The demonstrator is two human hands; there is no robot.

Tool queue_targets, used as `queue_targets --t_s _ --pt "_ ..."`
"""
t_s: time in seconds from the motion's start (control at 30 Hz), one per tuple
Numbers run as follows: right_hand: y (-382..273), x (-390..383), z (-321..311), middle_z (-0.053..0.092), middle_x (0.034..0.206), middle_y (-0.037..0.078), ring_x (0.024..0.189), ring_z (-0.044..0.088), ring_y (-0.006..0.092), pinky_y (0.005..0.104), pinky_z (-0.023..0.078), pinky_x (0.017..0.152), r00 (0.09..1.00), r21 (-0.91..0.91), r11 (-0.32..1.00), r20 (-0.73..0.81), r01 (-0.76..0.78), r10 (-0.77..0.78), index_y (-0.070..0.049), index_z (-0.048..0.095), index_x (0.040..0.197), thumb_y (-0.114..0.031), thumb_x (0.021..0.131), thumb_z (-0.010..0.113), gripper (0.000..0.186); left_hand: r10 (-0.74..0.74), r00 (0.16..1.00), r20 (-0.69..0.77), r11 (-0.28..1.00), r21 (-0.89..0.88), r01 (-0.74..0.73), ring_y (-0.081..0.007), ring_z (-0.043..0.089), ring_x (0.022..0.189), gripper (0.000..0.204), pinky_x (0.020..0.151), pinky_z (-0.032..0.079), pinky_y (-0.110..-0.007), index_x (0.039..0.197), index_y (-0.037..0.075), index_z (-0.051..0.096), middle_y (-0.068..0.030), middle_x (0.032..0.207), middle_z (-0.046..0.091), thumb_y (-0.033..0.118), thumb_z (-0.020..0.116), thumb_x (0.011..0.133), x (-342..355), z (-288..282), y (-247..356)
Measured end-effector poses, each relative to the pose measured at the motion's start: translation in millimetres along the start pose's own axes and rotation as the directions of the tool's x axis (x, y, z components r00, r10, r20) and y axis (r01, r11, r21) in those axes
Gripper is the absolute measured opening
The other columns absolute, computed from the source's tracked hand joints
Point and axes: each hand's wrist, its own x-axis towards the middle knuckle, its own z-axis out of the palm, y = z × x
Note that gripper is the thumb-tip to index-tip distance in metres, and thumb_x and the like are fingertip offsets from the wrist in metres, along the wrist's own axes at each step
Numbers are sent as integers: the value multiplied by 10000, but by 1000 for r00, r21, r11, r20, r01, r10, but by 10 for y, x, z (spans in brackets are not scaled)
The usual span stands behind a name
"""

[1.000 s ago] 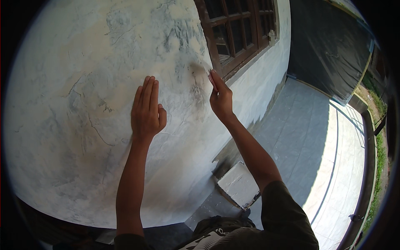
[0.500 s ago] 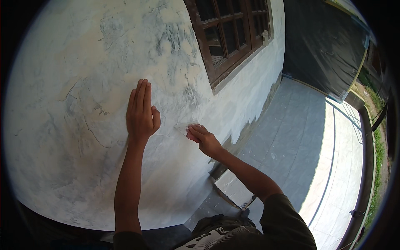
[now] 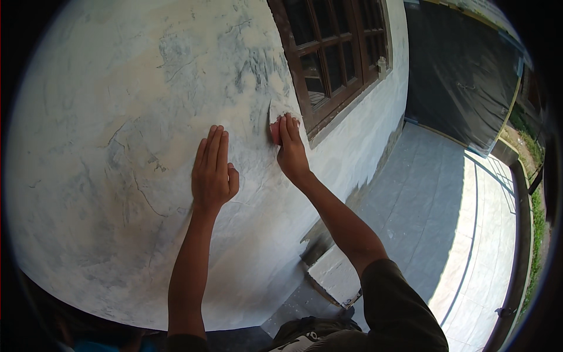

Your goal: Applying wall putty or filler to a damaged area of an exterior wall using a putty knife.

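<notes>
A cracked, patchy white wall [image 3: 105, 193] fills the left and middle of the view. Flat against it rests my left hand [image 3: 213, 173], fingers stretched upward and close together, thumb apart, holding nothing. My right hand [image 3: 292, 149] grips a putty knife [image 3: 278, 110] with a reddish handle, most of it covered by my fingers. Its pale, wide blade lies on the wall just left of the brown window frame [image 3: 311, 111]. Grey-blue smears and bare patches show on the plaster left of the blade.
Below my right arm stands a white-topped block [image 3: 335, 271] by the wall's foot. Grey floor tiles [image 3: 404, 199] stretch away on the right, partly sunlit. A dark sheet [image 3: 463, 76] hangs across the far end. A low ledge [image 3: 525, 234] borders grass at far right.
My right hand has moved the putty knife up the wall to beside the window frame, and its blade now points upward. My left hand stays flat on the wall; the view has shifted slightly.
</notes>
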Motion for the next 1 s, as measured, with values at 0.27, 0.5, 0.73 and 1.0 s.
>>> queue_targets --t_s 0.27,0.5,0.73,1.0 --pt "-332 -1739 -19 367 1526 254 1423 343 430 491 311 1180 926 182 983 371 9 -77 55 366 1467 180 815 455 670 8 1000 3 1000 28 -8 -344 420 1412 634 1163 328 -466 1396 -102 447 -235 1467 467 65 469 785 4 -23 -71" --pt "-196 -2092 -634 686 1026 262 934 685 400 386 533 825 704 205 770 590 -603 394 -21 615 1288 20 952 496 359 9 1000 -1 1000 27 -9 -337 416 1416 640 1168 325 -459 1410 -94 438 -227 1473 465 65 470 790 -9 7 -62" --pt "19 -775 -696 719 995 126 928 661 141 279 518 837 890 393 800 151 -453 430 45 628 1232 28 925 586 310 10 1000 -3 1000 29 -10 -334 415 1418 636 1169 326 -455 1415 -87 437 -224 1474 466 67 467 798 -31 15 -64" --pt "-44 242 -432 708 1075 219 990 703 343 343 546 841 971 246 964 -187 -100 149 12 651 1206 74 915 541 317 12 999 -30 1000 -16 -13 -350 411 1416 649 1158 324 -481 1432 -83 415 -215 1499 443 41 450 795 -16 37 -54"
